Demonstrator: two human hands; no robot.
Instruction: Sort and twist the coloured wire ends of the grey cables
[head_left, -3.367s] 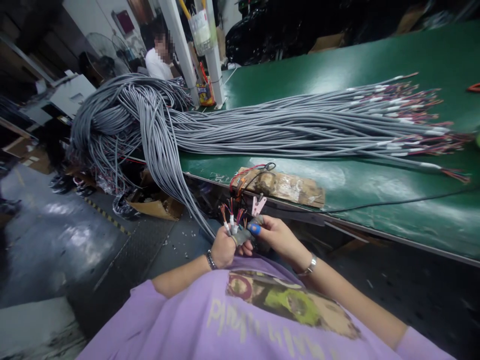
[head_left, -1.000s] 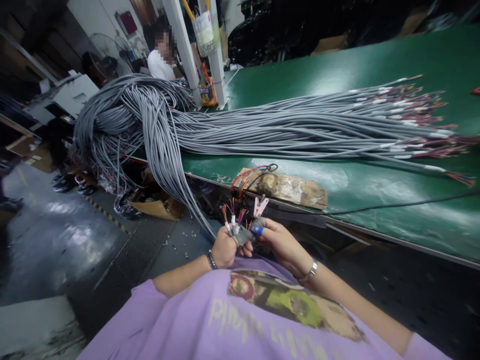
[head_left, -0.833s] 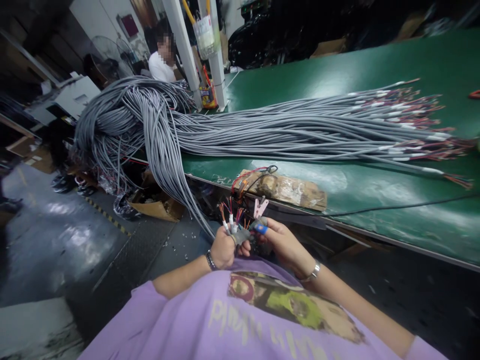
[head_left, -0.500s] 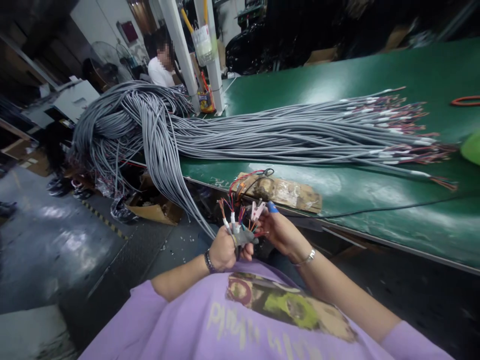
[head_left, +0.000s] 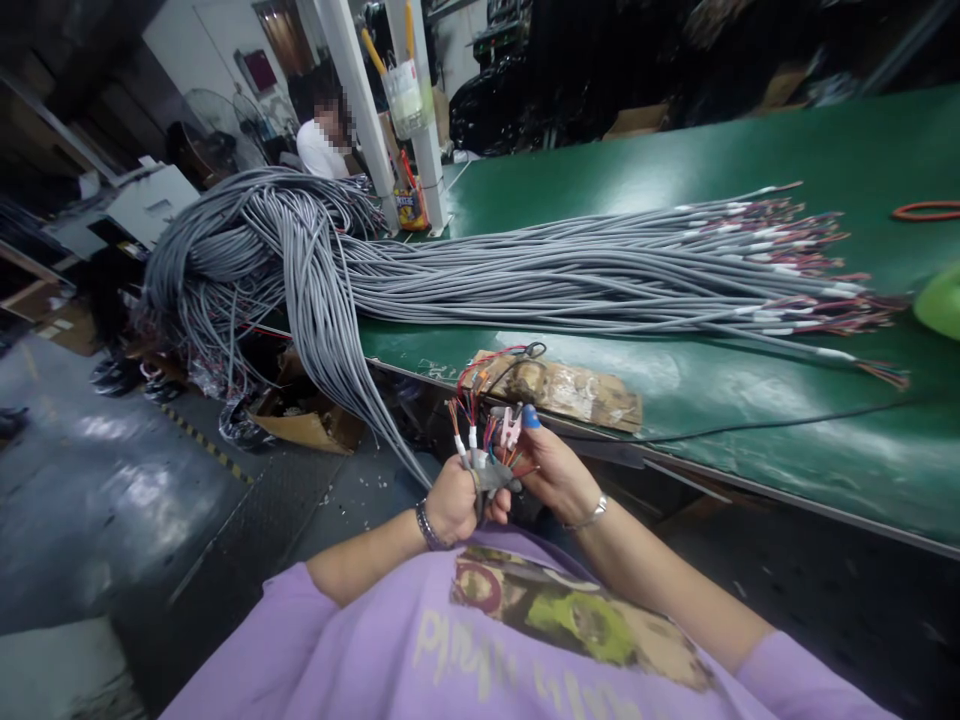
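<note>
My left hand (head_left: 452, 502) is closed round the ends of several grey cables (head_left: 394, 430), which hang down from the pile on the bench. White sleeves (head_left: 472, 437) and fanned-out coloured wires (head_left: 454, 412) stick up above its fist. A dark grey finger covering (head_left: 495, 477) shows on that hand. Close beside it, my right hand (head_left: 559, 478) pinches a pale pink clip (head_left: 511, 428) among the wire ends. Blue tape (head_left: 531, 416) wraps a digit of my right hand. Whether the clip bites on a wire, I cannot tell.
Many grey cables (head_left: 525, 275) lie along the green bench (head_left: 750, 400), their stripped ends to the right. A taped cardboard piece (head_left: 577, 390) with red and black leads lies at the front edge. Behind are a white post (head_left: 352, 90) and a person (head_left: 319, 145). An open carton (head_left: 311, 425) stands below.
My right hand and the pink clip have moved slightly left, closer to the wire ends. My left hand has shifted a little to the right, keeping its grip on the cables.
</note>
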